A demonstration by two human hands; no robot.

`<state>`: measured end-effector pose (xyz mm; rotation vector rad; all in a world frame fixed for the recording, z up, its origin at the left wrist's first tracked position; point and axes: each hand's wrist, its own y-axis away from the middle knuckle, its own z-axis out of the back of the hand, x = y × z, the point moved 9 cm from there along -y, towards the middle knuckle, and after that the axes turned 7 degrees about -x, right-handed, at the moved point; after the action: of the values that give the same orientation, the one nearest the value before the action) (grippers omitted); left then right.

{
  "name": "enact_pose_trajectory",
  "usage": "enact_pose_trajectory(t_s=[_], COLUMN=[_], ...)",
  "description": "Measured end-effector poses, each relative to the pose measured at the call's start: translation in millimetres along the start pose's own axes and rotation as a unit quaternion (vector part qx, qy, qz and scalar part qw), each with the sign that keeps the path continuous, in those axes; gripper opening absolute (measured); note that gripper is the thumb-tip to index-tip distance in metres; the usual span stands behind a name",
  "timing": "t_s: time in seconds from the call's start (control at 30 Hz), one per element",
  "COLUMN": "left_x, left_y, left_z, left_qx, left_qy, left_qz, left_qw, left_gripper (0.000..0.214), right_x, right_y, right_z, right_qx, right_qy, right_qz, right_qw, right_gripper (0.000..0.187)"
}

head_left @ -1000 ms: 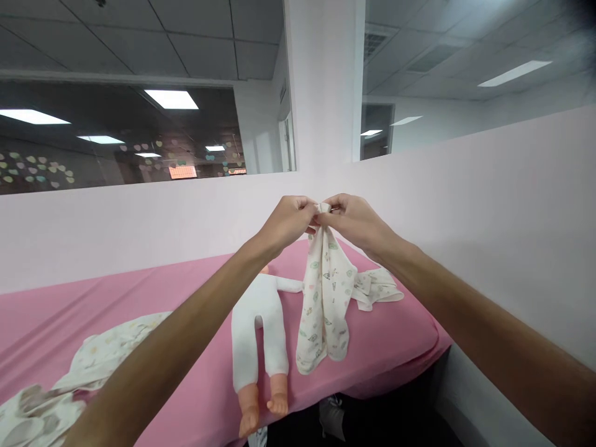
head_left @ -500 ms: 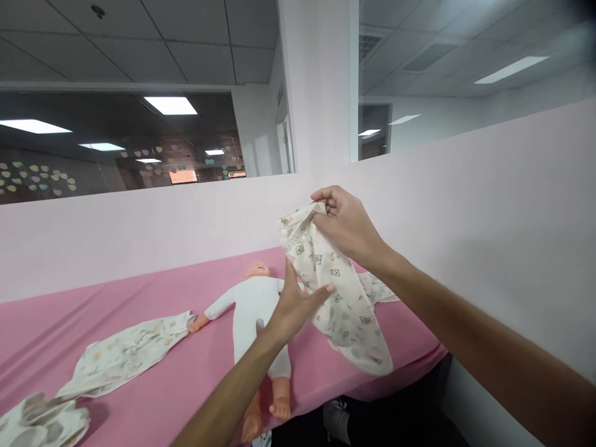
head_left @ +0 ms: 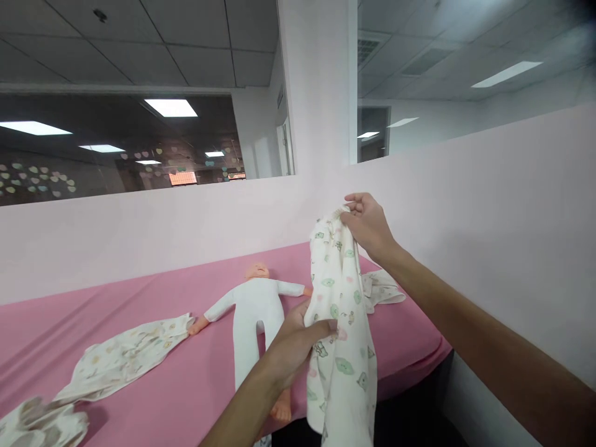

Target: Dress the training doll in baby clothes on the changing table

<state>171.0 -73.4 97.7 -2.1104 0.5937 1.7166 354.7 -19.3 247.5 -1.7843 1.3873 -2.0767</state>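
A cream baby garment with small green and pink prints (head_left: 342, 329) hangs in the air over the front right of the pink table. My right hand (head_left: 369, 225) pinches its top edge, held high. Lower down, my left hand (head_left: 298, 344) grips the cloth's left side about halfway along its length. Behind my left hand a baby doll in a white suit (head_left: 257, 313) lies on its back on the pink table cover (head_left: 186, 372), arms spread, feet toward me.
Another printed garment (head_left: 123, 357) lies spread at the left of the table, with a crumpled one (head_left: 37, 425) at the left edge. A small cloth piece (head_left: 382, 288) lies at the right by the pale partition wall (head_left: 488, 236). The table's front edge drops to a dark floor.
Both hands held the garment's top together a second ago. My left hand let go, dropped down and took hold of the cloth's middle. The garment now hangs longer and further right.
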Motion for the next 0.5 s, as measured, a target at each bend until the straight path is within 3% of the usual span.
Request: enact_pose_trajectory(t_s=[0.13, 0.23, 0.37, 0.43, 0.5], left_x=[-23.2, -35.8, -48.1, -55.5, -57.6], left_y=[11.5, 17.1, 22.0, 25.3, 27.6], left_z=[13.7, 17.8, 13.4, 13.1, 13.3], left_qx=[-0.066, -0.087, -0.094, -0.115, -0.128], left_qy=[-0.06, -0.1, -0.12, -0.14, -0.164], left_qz=[-0.029, -0.028, -0.059, -0.1, -0.119], left_qw=[0.996, 0.991, 0.987, 0.978, 0.971], left_gripper=[0.038, 0.03, 0.02, 0.019, 0.018], right_x=[-63.3, -93.1, -88.0, -74.0, -58.7], right_y=[11.2, 36.8, 82.6, 114.3, 152.7], right_z=[14.6, 16.7, 4.5, -10.9, -28.9], right_qx=[0.032, 0.071, 0.105, 0.16, 0.243], right_qy=[0.003, 0.015, 0.008, -0.038, -0.118], right_qz=[-0.135, -0.207, -0.211, -0.213, -0.226], right_qw=[0.99, 0.976, 0.972, 0.963, 0.936], right_gripper=[0.04, 0.033, 0.024, 0.026, 0.036])
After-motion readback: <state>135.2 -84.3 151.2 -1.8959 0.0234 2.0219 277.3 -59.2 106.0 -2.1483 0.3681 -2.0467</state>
